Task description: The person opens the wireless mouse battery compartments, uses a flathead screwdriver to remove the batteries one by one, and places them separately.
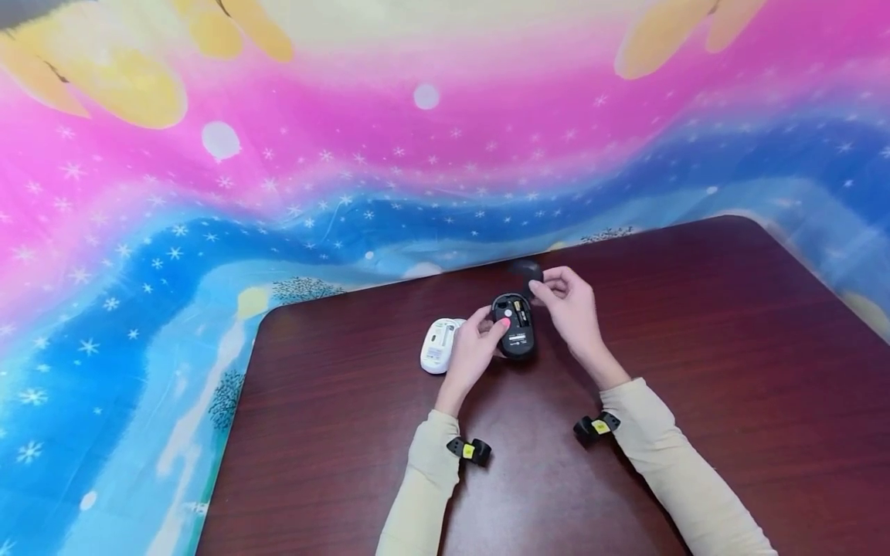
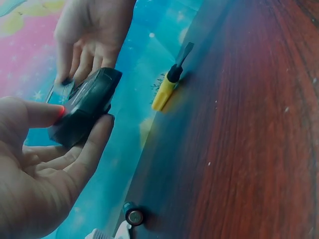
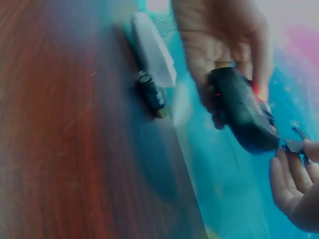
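My left hand [image 1: 475,347] holds a black computer mouse [image 1: 518,344] bottom up, with the thumb on its underside and the fingers beneath. The mouse's battery compartment is uncovered, and a battery [image 1: 518,307] shows inside. Red light glows at the thumb tip. Beyond the mouse's far end, my right hand [image 1: 575,309] pinches a thin, dark, curved battery cover [image 1: 526,269] between thumb and fingers. In the right wrist view, that cover [image 3: 295,145] is apart from the mouse. Both hands are raised over the table.
Left of the hands, a white mouse [image 1: 436,349] lies bottom up on the brown table [image 1: 334,432]. A loose battery [image 3: 151,94] lies beside it. The left wrist view also shows a screwdriver with a yellow handle [image 2: 163,94]. A colourful printed cloth [image 1: 389,170] hangs behind the table.
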Tool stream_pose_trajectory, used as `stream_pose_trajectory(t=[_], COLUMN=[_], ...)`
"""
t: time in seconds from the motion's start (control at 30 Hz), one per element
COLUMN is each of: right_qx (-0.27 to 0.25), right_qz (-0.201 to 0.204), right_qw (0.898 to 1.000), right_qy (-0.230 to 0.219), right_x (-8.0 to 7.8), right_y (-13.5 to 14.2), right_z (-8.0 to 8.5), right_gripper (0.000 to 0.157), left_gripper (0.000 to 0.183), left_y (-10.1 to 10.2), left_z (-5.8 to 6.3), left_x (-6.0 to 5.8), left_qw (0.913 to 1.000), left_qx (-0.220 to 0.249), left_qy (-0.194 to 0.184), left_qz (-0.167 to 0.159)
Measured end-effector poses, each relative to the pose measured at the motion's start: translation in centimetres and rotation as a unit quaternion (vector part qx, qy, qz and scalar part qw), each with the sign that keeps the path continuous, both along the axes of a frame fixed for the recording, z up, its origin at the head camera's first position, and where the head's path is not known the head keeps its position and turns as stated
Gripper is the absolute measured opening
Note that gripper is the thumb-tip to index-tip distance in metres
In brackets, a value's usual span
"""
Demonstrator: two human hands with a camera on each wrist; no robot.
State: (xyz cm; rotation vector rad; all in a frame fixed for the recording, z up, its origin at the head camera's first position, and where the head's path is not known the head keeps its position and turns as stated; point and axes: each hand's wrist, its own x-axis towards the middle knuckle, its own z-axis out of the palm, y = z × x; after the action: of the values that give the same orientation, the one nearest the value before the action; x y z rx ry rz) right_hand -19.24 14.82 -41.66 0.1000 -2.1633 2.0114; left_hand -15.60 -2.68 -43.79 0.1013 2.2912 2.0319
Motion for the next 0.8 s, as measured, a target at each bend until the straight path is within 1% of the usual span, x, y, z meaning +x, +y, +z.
stream_pose_trajectory(t=[0.07, 0.1, 0.17, 0.23, 0.33, 0.43, 0.53, 0.67, 0.8], right_qx=[-0.062, -0.078, -0.08, -0.06, -0.01, 0.044, 0.083, 0.114, 0.131], right_qz=[-0.001, -0.001, 0.003, 0.012, 0.032, 0.052, 0.067, 0.081, 0.097], right_qw=[0.998, 0.997, 0.996, 0.997, 0.996, 0.992, 0.985, 0.978, 0.972], right_qy=[-0.012, -0.017, -0.032, -0.05, -0.08, -0.109, -0.134, -0.157, -0.169], right_x=[-0.3, -0.4, -0.5, -0.7, -0.8, -0.9, -1.1, -1.2, -1.2], right_y=[0.4, 0.5, 1.0, 1.4, 1.7, 1.9, 2.0, 2.0, 2.1], right_z=[0.1, 0.1, -0.1, -0.4, -0.8, -1.4, -2.0, -2.5, -2.8], right_gripper=[0.023, 0.023, 0.024, 0.028, 0.037, 0.045, 0.049, 0.05, 0.05], left_gripper=[0.038, 0.038, 0.037, 0.036, 0.036, 0.036, 0.036, 0.035, 0.035], left_y=[-0.2, -0.2, -0.4, -0.4, -0.5, -0.5, -0.6, -0.6, -0.6], left_z=[-0.1, -0.1, 0.0, 0.0, 0.1, 0.1, 0.1, 0.2, 0.2], left_x=[-0.1, -0.1, -0.1, -0.2, -0.2, -0.2, -0.2, -0.2, -0.3], left_qw=[1.0, 0.9999, 0.9997, 0.9993, 0.9988, 0.9987, 0.9985, 0.9979, 0.9979], left_qx=[0.005, 0.005, 0.0, -0.011, -0.028, -0.034, -0.038, -0.048, -0.049], left_qy=[0.004, 0.007, 0.017, 0.026, 0.029, 0.027, 0.027, 0.029, 0.028], left_qz=[0.007, 0.011, 0.018, 0.023, 0.027, 0.028, 0.029, 0.032, 0.031])
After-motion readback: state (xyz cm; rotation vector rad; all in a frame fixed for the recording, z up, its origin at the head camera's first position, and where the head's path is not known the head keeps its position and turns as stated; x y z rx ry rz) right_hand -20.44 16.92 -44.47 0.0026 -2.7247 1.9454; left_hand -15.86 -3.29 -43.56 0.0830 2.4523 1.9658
